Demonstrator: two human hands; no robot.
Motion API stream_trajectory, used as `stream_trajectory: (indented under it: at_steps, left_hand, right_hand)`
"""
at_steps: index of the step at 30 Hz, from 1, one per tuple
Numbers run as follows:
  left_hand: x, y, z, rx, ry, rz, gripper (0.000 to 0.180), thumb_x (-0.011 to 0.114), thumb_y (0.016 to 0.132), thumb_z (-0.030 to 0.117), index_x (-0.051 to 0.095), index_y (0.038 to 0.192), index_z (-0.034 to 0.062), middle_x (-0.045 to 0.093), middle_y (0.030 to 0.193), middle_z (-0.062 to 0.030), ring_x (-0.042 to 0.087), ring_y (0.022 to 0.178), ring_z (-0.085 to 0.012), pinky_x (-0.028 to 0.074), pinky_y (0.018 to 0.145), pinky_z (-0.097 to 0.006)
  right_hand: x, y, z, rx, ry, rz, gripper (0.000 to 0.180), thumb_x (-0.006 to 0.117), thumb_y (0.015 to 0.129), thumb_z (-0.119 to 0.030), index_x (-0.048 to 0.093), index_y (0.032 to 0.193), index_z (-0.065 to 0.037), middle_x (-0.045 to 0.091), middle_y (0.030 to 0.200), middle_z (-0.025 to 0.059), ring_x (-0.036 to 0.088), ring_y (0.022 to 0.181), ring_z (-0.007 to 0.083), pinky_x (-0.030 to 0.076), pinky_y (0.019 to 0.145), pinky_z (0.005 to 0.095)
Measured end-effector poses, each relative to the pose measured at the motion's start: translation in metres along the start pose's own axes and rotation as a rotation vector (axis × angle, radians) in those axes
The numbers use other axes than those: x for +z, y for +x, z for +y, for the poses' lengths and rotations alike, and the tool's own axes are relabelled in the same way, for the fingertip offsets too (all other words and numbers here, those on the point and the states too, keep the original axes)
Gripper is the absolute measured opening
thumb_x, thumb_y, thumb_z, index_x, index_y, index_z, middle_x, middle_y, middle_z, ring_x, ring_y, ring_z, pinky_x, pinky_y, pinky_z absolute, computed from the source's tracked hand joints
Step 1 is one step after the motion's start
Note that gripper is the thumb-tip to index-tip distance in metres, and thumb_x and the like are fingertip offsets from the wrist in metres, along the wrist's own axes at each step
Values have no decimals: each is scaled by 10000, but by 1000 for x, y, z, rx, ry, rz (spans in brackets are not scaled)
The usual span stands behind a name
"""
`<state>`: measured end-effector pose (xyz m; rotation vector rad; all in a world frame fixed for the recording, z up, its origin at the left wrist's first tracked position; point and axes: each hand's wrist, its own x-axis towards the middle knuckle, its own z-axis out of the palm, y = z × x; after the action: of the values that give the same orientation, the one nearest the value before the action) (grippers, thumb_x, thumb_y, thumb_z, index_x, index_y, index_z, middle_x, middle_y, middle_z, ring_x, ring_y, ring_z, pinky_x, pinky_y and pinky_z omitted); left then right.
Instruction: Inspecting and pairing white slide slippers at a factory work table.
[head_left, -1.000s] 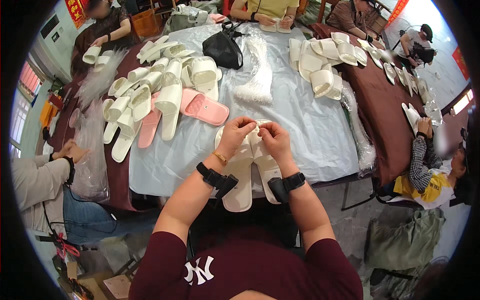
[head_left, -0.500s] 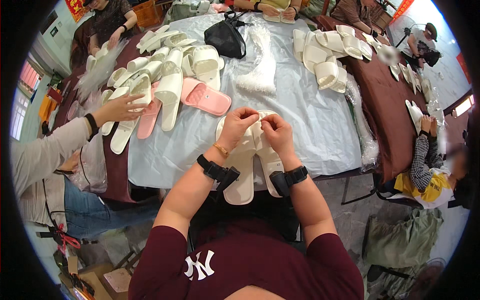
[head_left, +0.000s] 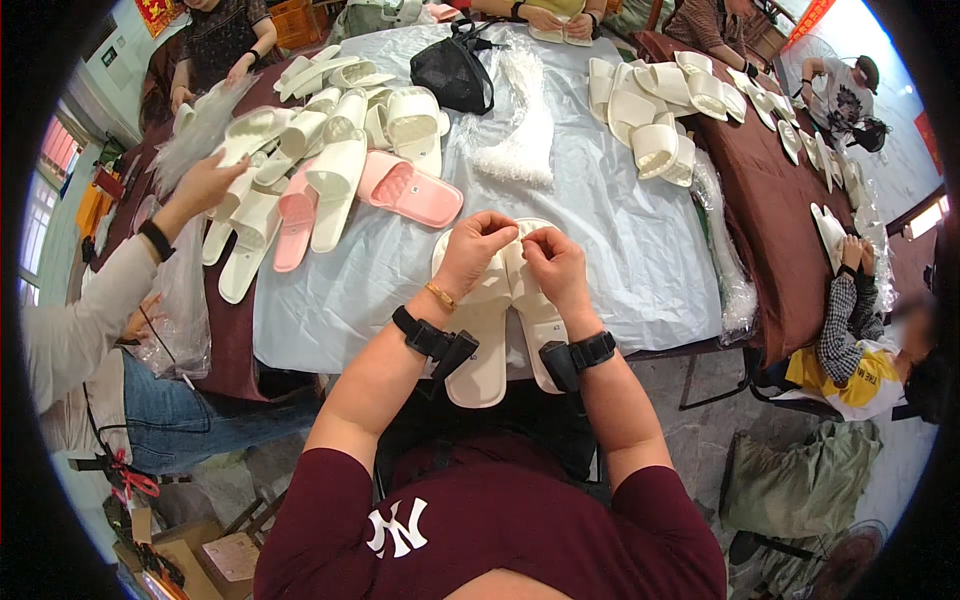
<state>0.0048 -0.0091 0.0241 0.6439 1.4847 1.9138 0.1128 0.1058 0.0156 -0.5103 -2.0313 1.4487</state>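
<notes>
A pair of white slide slippers lies at the near edge of the table, soles overhanging it; the left slipper (head_left: 477,362) and the right slipper (head_left: 540,335) sit side by side under my hands. My left hand (head_left: 474,252) is pinched, thumb against index finger, above the straps. Facing it, my right hand (head_left: 556,264) makes a similar pinch, with a small gap between the two. Anything between the fingertips is too small to make out. Both wrists carry black straps with dark boxes.
Left of me, a pile of white slippers (head_left: 340,175) includes a pink slipper (head_left: 408,190). A co-worker's hand (head_left: 212,182) reaches there. A bundle of thin white strands (head_left: 518,125) and a black mesh bag (head_left: 452,78) lie ahead. More white slippers (head_left: 655,145) lie right.
The co-worker's hand at the left has drawn back leftward and now holds a white slipper from the pile. My own hands have stayed almost still.
</notes>
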Motion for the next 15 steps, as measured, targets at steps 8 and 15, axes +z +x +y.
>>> stream_trajectory:
  at_steps: [8, 15]
  left_hand:
    - [0, 2, -2, 13, 35, -2, 122, 652, 842, 98, 662, 932, 16, 643, 853, 0, 562, 776, -63, 441, 715, -200]
    - [1, 0, -1, 26, 13, 13, 112, 656, 827, 85, 666, 897, -2, 653, 827, -17, 578, 753, -66, 466, 693, -201]
  right_hand:
    - [0, 2, -1, -1, -7, 5, 109, 628, 811, -108, 643, 832, -2, 632, 655, 52, 567, 593, 85, 461, 558, 250]
    - [-1, 0, -4, 10, -27, -11, 110, 625, 815, -104, 639, 836, 2, 630, 658, 44, 555, 590, 76, 455, 553, 245]
